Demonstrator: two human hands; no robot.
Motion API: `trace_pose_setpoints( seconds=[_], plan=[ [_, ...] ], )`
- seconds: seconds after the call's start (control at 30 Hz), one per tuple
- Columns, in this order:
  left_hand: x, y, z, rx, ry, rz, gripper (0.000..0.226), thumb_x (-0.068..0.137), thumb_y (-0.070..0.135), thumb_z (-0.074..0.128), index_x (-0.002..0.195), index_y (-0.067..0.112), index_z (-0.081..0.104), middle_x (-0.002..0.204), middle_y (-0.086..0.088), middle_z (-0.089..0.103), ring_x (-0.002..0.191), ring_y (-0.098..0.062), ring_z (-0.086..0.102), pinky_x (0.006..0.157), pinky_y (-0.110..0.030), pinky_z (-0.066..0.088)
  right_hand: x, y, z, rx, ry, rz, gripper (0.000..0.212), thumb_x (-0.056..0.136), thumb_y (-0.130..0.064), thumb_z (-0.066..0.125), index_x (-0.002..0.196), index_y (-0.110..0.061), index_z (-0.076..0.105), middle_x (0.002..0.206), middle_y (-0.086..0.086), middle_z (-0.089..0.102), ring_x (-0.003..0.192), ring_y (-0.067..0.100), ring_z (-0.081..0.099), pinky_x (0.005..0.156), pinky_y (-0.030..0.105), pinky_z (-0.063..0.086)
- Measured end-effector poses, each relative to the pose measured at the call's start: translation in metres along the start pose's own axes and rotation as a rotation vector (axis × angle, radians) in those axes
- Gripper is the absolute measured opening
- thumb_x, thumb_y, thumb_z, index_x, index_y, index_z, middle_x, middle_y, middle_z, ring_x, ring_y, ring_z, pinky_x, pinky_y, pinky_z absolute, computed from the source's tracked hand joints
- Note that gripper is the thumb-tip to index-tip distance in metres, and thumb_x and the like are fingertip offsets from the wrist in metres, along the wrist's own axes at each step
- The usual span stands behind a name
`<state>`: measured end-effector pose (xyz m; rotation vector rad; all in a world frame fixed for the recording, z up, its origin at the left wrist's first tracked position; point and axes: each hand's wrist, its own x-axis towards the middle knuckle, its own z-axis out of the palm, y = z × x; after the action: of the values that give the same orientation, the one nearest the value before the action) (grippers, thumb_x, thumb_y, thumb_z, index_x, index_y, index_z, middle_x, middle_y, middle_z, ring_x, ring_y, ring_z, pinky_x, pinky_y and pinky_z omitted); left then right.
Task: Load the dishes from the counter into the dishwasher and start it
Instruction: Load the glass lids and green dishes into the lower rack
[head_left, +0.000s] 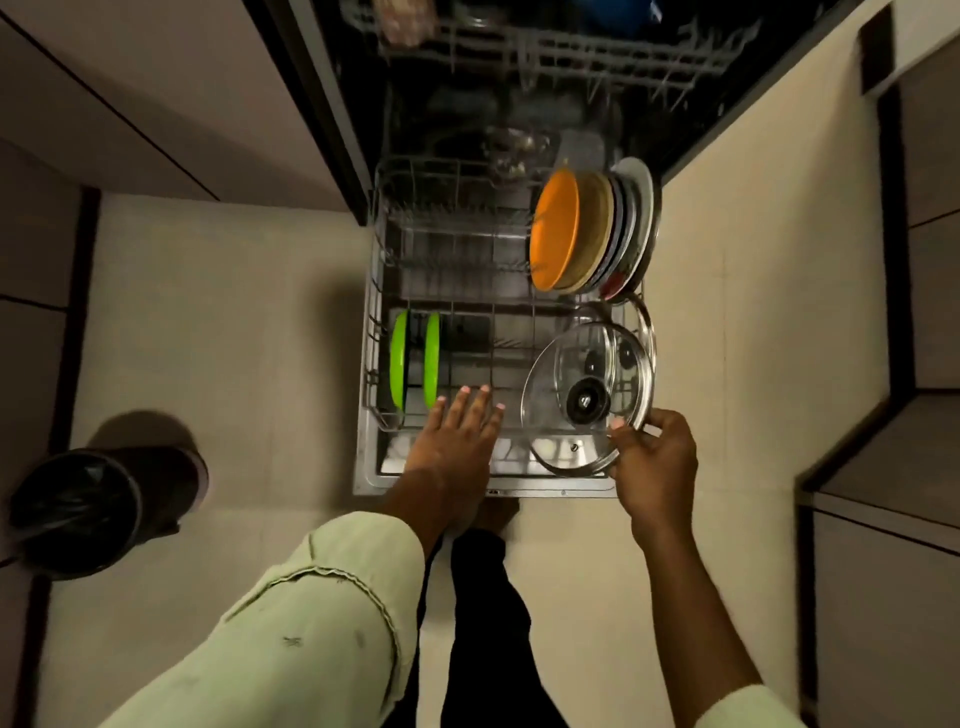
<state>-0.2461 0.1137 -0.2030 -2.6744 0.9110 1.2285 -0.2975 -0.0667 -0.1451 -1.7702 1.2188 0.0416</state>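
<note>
The dishwasher's lower rack (375, 332) is pulled out over the open door. My right hand (655, 462) pinches the rim of a glass pot lid (566, 374) with a black knob, held at the rack's near right corner; a second glass lid (636, 327) stands just behind it. My left hand (460, 434) reaches over the rack's front edge with fingers straight, holding nothing. An orange plate (555, 231) and several other plates (631, 223) stand upright at the far right. Two green lids (415, 358) stand on edge at the near left.
The upper rack (545, 47) sits in the dark dishwasher cavity above. A black bin (78, 512) lined with a bag stands on the floor at the left. Cabinet fronts (924, 291) line the right side. My legs are below the door edge.
</note>
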Motion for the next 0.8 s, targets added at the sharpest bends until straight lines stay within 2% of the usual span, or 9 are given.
trace_pose_setpoints(
  seconds=[0.13, 0.23, 0.37, 0.47, 0.53, 0.6, 0.67, 0.73, 0.8],
  plan=[
    [0.058, 0.013, 0.029, 0.006, -0.047, 0.018, 0.076, 0.102, 0.023, 0.038, 0.157, 0.016, -0.015, 0.162, -0.01, -0.025, 0.149, -0.03, -0.021, 0.118, -0.047, -0.013, 0.046, 0.02, 0.026, -0.133, 0.072, -0.108, 0.017, 0.091, -0.018, 0.065, 0.103, -0.017, 0.053, 0.09, 0.002, 0.067, 0.082, 0.022, 0.064, 0.075, 0.028, 0.047],
    [0.096, 0.023, 0.057, -0.035, -0.086, 0.013, 0.079, 0.102, 0.024, 0.041, 0.156, 0.018, -0.016, 0.161, -0.01, -0.026, 0.149, -0.03, -0.022, 0.117, -0.045, -0.014, 0.075, 0.039, 0.042, -0.2, 0.112, -0.178, 0.019, 0.092, -0.015, 0.066, 0.106, -0.007, 0.057, 0.084, 0.0, 0.062, 0.077, 0.018, 0.057, 0.067, 0.018, 0.036],
    [0.131, 0.034, 0.093, -0.084, -0.208, 0.01, 0.091, 0.099, 0.039, 0.05, 0.155, 0.019, -0.02, 0.16, -0.009, -0.029, 0.148, -0.03, -0.024, 0.117, -0.045, -0.014, 0.105, 0.062, 0.065, -0.271, 0.147, -0.217, 0.02, 0.091, -0.017, 0.067, 0.106, -0.006, 0.059, 0.095, 0.006, 0.066, 0.08, 0.014, 0.056, 0.06, 0.003, 0.032],
    [0.141, 0.036, 0.112, -0.089, -0.228, -0.012, 0.101, 0.096, 0.047, 0.054, 0.154, 0.018, -0.024, 0.159, -0.01, -0.032, 0.147, -0.031, -0.025, 0.116, -0.046, -0.016, 0.116, 0.069, 0.081, -0.309, 0.154, -0.234, 0.022, 0.093, -0.016, 0.065, 0.11, -0.004, 0.059, 0.095, 0.003, 0.062, 0.082, 0.009, 0.05, 0.057, -0.008, 0.027],
    [0.144, 0.037, 0.119, -0.069, -0.207, -0.018, 0.104, 0.095, 0.051, 0.054, 0.153, 0.018, -0.026, 0.158, -0.011, -0.034, 0.147, -0.032, -0.027, 0.113, -0.045, -0.018, 0.121, 0.073, 0.091, -0.336, 0.182, -0.24, 0.021, 0.094, -0.016, 0.064, 0.11, -0.004, 0.059, 0.098, 0.004, 0.064, 0.085, 0.009, 0.052, 0.059, -0.007, 0.027],
    [0.146, 0.037, 0.12, -0.06, -0.209, -0.013, 0.108, 0.093, 0.055, 0.054, 0.152, 0.017, -0.027, 0.157, -0.011, -0.036, 0.146, -0.033, -0.029, 0.112, -0.045, -0.019, 0.126, 0.075, 0.099, -0.342, 0.217, -0.231, 0.02, 0.094, -0.016, 0.063, 0.11, -0.005, 0.059, 0.101, 0.006, 0.066, 0.092, 0.014, 0.058, 0.063, 0.0, 0.03],
    [0.147, 0.037, 0.121, -0.054, -0.216, -0.017, 0.108, 0.093, 0.057, 0.054, 0.152, 0.017, -0.028, 0.156, -0.012, -0.036, 0.146, -0.033, -0.029, 0.114, -0.046, -0.019, 0.131, 0.075, 0.104, -0.349, 0.24, -0.204, 0.02, 0.094, -0.016, 0.062, 0.11, -0.004, 0.059, 0.103, 0.009, 0.067, 0.095, 0.015, 0.056, 0.07, 0.006, 0.026],
    [0.147, 0.037, 0.123, -0.041, -0.211, -0.018, 0.109, 0.093, 0.057, 0.053, 0.151, 0.017, -0.029, 0.156, -0.012, -0.037, 0.145, -0.034, -0.03, 0.113, -0.046, -0.02, 0.136, 0.075, 0.105, -0.369, 0.245, -0.181, 0.022, 0.095, -0.017, 0.062, 0.112, -0.004, 0.058, 0.105, 0.01, 0.066, 0.095, 0.012, 0.051, 0.07, 0.008, 0.023],
    [0.148, 0.036, 0.125, -0.035, -0.2, -0.022, 0.109, 0.092, 0.055, 0.054, 0.151, 0.017, -0.029, 0.156, -0.013, -0.038, 0.145, -0.034, -0.031, 0.109, -0.046, -0.023, 0.14, 0.076, 0.104, -0.385, 0.238, -0.173, 0.023, 0.095, -0.017, 0.061, 0.113, -0.003, 0.057, 0.105, 0.01, 0.066, 0.099, 0.018, 0.056, 0.07, 0.008, 0.023]
  ],
)
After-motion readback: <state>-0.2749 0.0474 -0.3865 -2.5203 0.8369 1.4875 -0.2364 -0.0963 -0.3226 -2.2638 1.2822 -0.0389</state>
